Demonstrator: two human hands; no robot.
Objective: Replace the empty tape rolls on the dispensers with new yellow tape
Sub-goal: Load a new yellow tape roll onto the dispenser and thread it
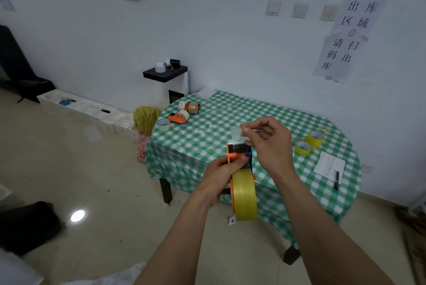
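Note:
My left hand (220,175) grips an orange tape dispenser (231,154) held in the air before the table, with a full yellow tape roll (244,195) mounted on it. Above the dispenser's front, my right hand (268,144) pinches the loose end of the tape (237,134) between thumb and fingers. Two spare yellow rolls (309,143) lie on the right of the green checked table (272,112). Two more orange dispensers (178,117) (190,107) rest at the table's far left, beside a pale loose roll (164,124).
A white sheet (329,163) and a black marker (337,180) lie near the table's right edge. A yellow bag (146,119) sits on the floor left of the table. A small black-topped stand (164,72) stands against the wall behind.

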